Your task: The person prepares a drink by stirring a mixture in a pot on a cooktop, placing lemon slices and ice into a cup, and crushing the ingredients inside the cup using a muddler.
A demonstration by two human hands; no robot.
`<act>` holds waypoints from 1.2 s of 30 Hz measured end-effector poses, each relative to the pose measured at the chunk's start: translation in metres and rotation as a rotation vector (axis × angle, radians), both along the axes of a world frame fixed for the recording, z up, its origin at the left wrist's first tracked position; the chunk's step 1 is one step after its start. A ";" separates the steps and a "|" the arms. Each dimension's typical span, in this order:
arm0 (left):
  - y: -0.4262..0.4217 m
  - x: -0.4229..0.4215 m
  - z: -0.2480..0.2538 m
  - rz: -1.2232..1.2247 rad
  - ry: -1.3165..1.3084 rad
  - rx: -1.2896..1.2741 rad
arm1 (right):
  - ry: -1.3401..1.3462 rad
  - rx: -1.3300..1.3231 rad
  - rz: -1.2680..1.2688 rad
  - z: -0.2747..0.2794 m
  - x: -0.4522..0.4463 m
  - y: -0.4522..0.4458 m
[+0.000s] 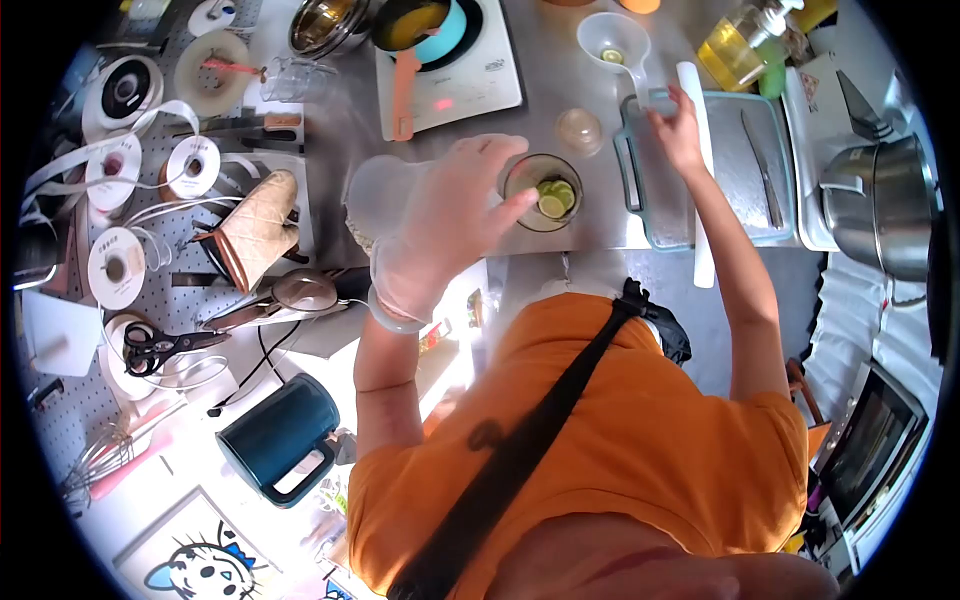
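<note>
My left hand (450, 205), in a clear glove, is over the counter with thumb and fingers apart. Its thumb tip overlaps the rim of a glass (515, 210) with lime slices (554, 197) inside; whether it touches the glass I cannot tell. My bare right hand (678, 135) has its fingers spread between the handle end of a white plastic ladle (612, 32) and a long white rod (704, 250). A lime slice lies in the ladle's bowl. Beneath the right hand is a teal-edged cutting board (735, 165) carrying a knife (762, 165).
An induction cooker (455, 105) with a teal pan (405, 28) stands at the back left. A small clear dome (579, 131) sits beside the glass. A soap pump bottle (735, 45) and steel pot (880, 205) are at right. A pegboard with spools (116, 267) is left.
</note>
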State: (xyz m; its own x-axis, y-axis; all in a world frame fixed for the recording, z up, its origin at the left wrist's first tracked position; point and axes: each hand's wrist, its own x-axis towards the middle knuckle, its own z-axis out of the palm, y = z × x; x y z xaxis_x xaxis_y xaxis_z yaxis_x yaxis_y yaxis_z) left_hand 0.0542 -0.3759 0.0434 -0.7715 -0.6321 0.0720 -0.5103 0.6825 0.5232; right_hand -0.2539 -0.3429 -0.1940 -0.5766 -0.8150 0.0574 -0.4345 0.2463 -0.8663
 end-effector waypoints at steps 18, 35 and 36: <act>-0.084 0.088 -0.119 0.592 0.099 -0.152 | 0.832 -0.021 0.846 0.123 0.160 -0.233; -0.171 0.065 -0.161 0.675 -0.176 0.134 | 1.295 0.228 0.879 0.110 0.187 -0.352; -0.171 0.064 -0.158 0.677 -0.180 0.142 | 1.293 0.238 0.881 0.113 0.184 -0.349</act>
